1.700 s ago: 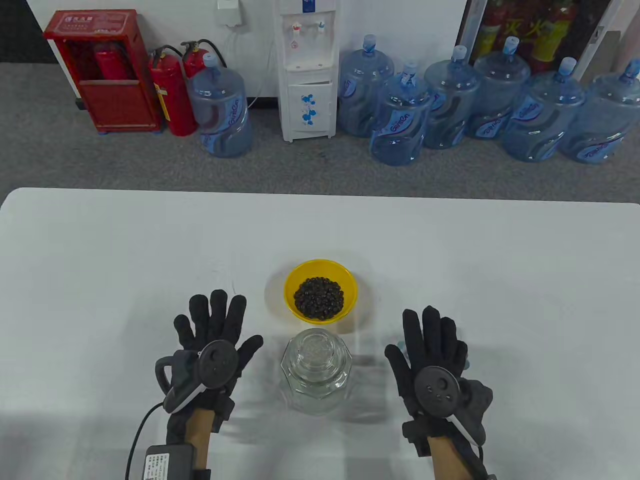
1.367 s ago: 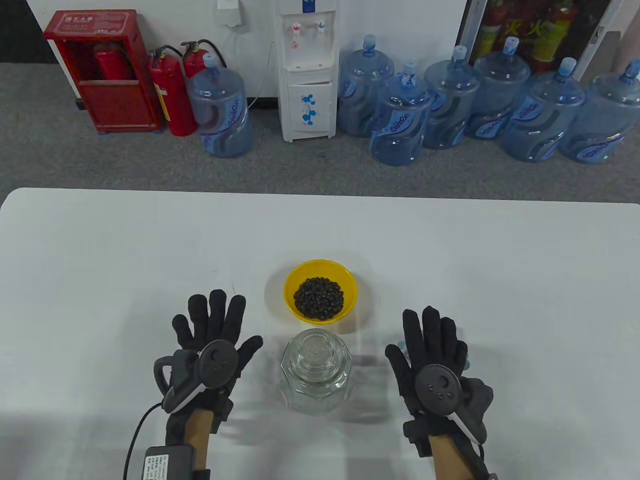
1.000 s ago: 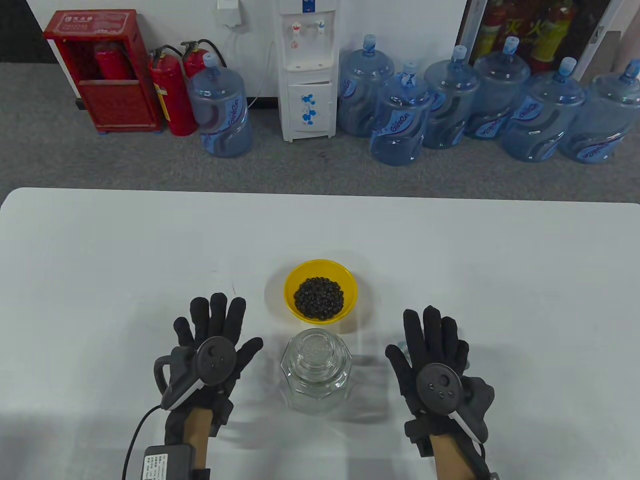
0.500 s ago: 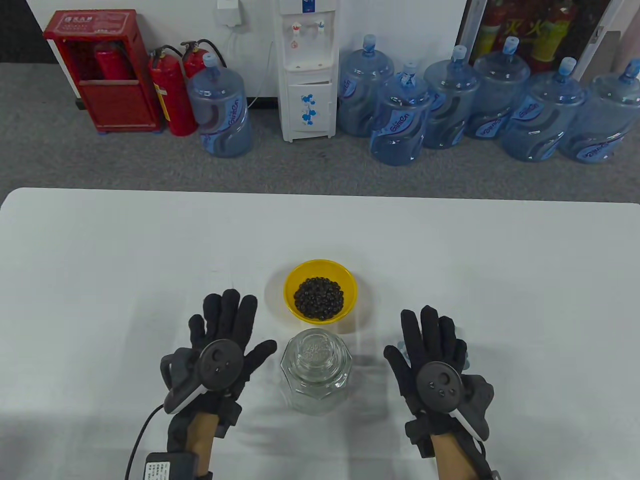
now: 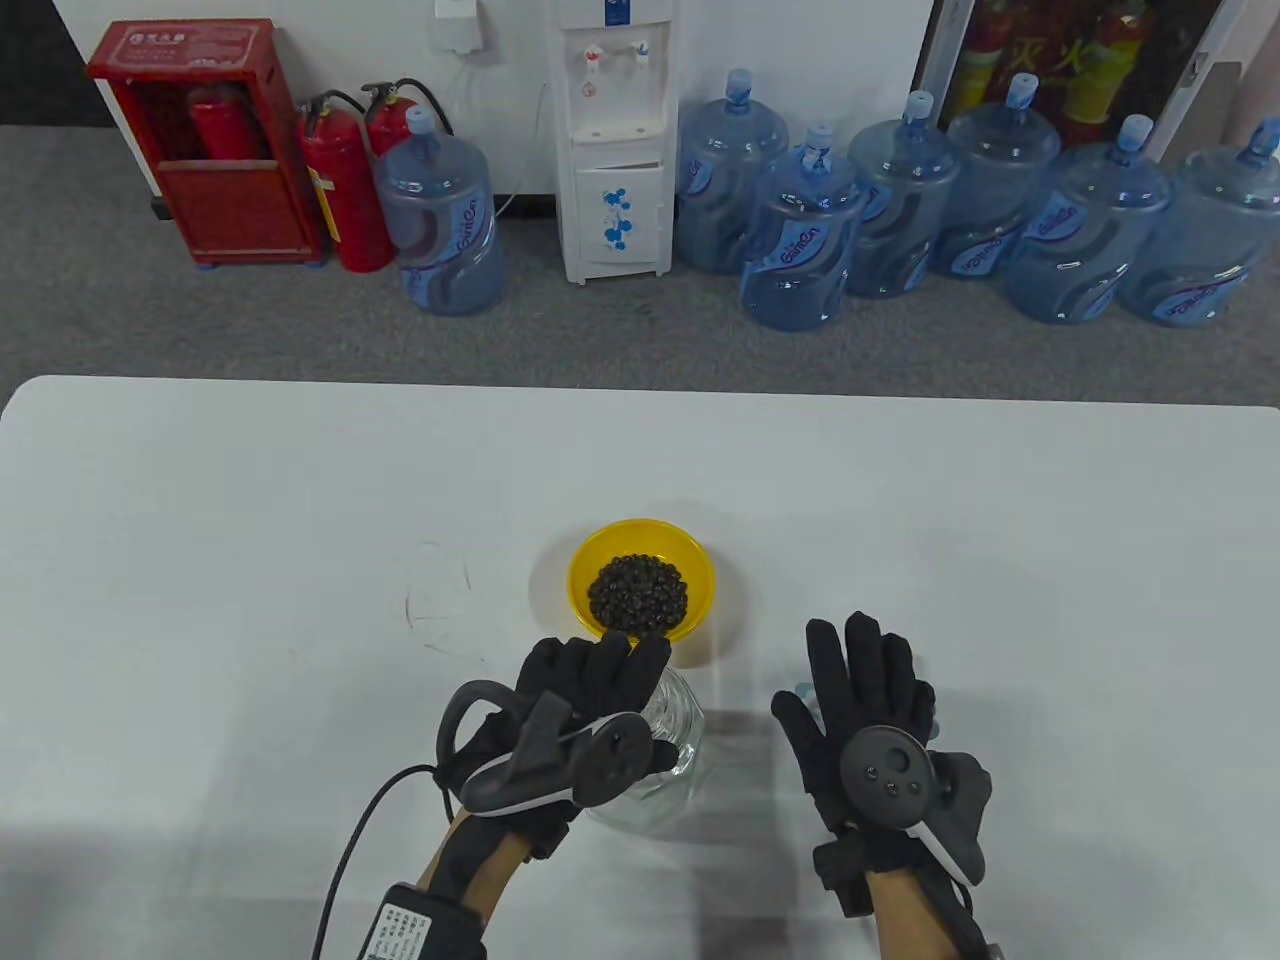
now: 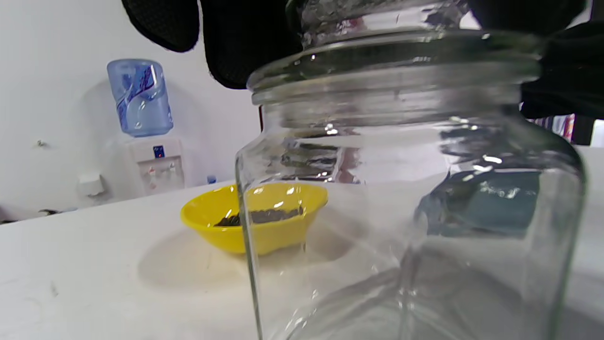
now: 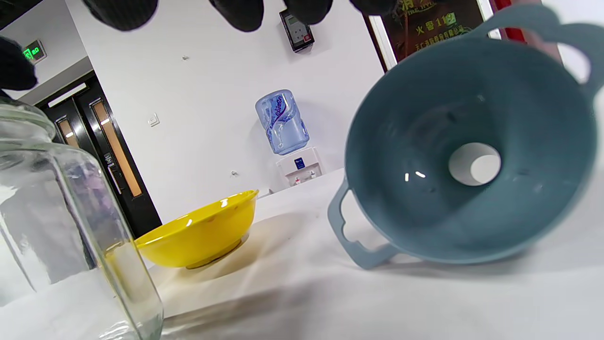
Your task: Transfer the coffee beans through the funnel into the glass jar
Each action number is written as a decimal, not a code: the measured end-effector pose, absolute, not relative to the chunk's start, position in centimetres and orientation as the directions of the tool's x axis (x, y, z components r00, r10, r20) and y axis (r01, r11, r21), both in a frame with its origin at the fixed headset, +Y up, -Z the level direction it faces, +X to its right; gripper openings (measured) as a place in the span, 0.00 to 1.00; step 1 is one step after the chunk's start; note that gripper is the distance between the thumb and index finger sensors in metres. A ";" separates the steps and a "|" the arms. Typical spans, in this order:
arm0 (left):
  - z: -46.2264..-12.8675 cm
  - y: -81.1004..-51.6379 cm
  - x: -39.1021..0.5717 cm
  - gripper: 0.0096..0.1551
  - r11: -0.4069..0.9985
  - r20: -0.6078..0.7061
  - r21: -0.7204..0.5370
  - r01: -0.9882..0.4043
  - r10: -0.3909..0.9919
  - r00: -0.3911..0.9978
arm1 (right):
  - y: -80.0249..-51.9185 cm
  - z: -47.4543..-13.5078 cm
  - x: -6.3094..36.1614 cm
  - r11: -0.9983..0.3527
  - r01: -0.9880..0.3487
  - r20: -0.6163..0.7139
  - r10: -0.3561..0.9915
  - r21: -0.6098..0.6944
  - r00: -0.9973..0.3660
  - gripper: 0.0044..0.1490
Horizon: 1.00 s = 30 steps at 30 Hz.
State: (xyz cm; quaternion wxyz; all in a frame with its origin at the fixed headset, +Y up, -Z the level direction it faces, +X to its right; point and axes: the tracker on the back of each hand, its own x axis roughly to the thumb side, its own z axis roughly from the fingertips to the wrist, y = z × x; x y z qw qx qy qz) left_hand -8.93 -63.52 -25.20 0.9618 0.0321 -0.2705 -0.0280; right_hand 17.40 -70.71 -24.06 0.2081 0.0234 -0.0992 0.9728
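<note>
Coffee beans [image 5: 637, 595], small, dark and matte, sit heaped in a glossy yellow bowl [image 5: 697, 560] on the white table [image 5: 250, 520], just beyond the glass jar [image 5: 678, 745]. The jar stands upright, clear and faceted, its glass lid [image 6: 391, 19] on. The left hand [image 5: 575, 705] is draped over that lid with fingers curled about it; whether its grip has closed I cannot tell. The right hand [image 5: 865, 700] lies flat, grip wide, holding nothing, over the grey-blue plastic funnel [image 7: 467, 156]. That funnel lies tipped on its side on the table, right of the jar, mouth toward the wrist camera. So the right hand is nearer the funnel, and the lid likely comes off first.
</note>
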 end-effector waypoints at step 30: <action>-27.9 -64.8 -23.7 0.42 0.989 0.078 0.144 0.038 -0.049 0.996 | -70.7 -24.0 18.0 -0.873 -0.440 0.076 0.434 -0.213 -0.898 0.48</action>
